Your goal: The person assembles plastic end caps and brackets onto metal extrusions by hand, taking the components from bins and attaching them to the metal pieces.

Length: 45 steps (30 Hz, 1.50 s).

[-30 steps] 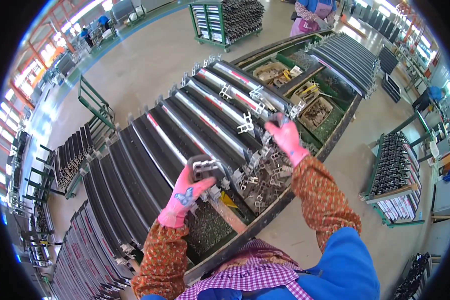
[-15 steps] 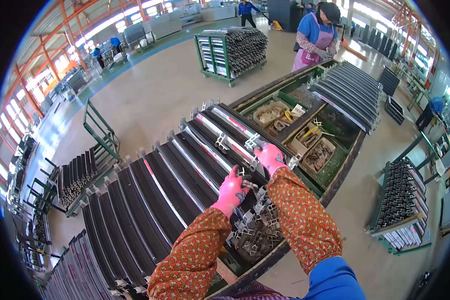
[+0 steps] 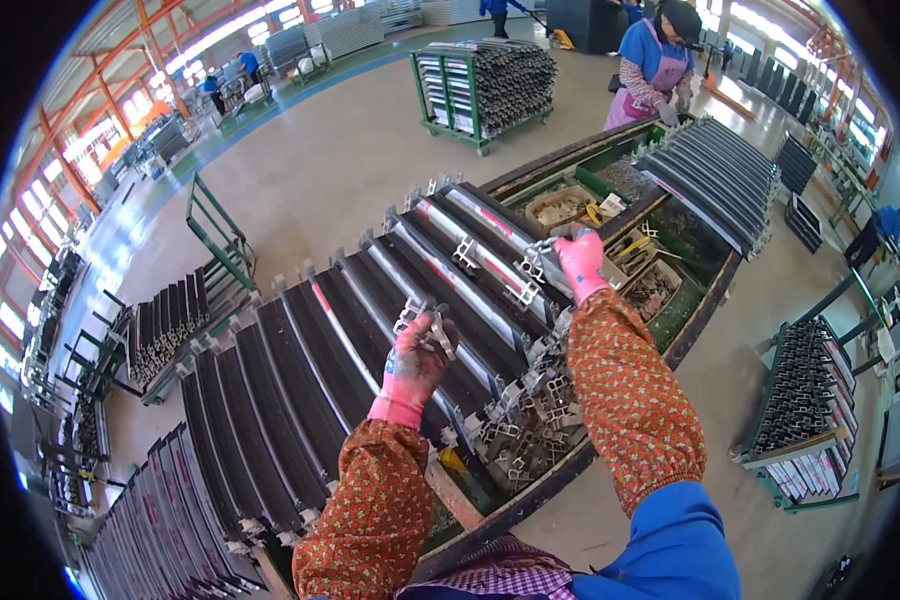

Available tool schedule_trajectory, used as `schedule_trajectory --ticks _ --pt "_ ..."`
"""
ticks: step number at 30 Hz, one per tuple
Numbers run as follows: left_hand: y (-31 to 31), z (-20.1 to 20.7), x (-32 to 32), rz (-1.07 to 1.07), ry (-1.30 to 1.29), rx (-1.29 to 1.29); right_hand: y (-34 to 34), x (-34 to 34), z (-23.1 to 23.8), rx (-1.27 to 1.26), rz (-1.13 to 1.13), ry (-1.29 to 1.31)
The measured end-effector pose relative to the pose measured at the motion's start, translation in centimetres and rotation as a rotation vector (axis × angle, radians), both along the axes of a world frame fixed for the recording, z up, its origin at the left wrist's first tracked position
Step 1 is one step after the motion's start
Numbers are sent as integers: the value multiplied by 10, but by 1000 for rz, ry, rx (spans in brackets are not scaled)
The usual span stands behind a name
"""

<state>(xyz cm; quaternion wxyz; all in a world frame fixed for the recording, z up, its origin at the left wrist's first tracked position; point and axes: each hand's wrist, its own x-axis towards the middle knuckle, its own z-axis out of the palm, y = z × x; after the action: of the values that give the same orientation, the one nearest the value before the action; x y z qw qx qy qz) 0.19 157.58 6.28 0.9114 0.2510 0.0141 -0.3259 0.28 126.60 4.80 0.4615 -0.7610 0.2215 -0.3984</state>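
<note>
My left hand (image 3: 410, 368), in a pink glove with a grime-darkened palm, is raised over the row of dark metal profiles (image 3: 270, 345). Its fingers are closed around small silver metal connectors (image 3: 410, 314). Further right and farther away, my right hand (image 3: 582, 262), also pink-gloved, pinches another silver connector (image 3: 538, 262) above the right end of the row; its fingertips are partly hidden. Two loose connectors, one of them a small bracket (image 3: 464, 252), lie on the profiles between my hands. More connectors are heaped in the bench's near compartment (image 3: 530, 440).
Beyond my right hand the bench holds trays of small parts (image 3: 655, 290) and a second stack of profiles (image 3: 710, 180). A co-worker (image 3: 655, 65) stands at its far end. Loaded green carts stand behind (image 3: 480, 90) and to the right (image 3: 805, 410).
My left hand has moved left and lifted off the profiles' near ends, turning its palm up with connectors in it. My right hand has shifted slightly right and farther away. The view has tilted slightly.
</note>
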Motion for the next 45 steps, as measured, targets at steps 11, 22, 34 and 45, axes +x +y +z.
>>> schedule_trajectory --ticks 11,22,34,45 --pt "105 34 -74 84 -521 580 231 -80 69 586 838 152" --pt "295 46 -110 -351 15 404 385 -161 91 497 1286 288" --pt "408 -38 -32 -301 -814 1282 541 -254 -56 689 485 274" --pt "440 -68 -10 -114 -1074 1361 587 -238 -96 121 338 324"
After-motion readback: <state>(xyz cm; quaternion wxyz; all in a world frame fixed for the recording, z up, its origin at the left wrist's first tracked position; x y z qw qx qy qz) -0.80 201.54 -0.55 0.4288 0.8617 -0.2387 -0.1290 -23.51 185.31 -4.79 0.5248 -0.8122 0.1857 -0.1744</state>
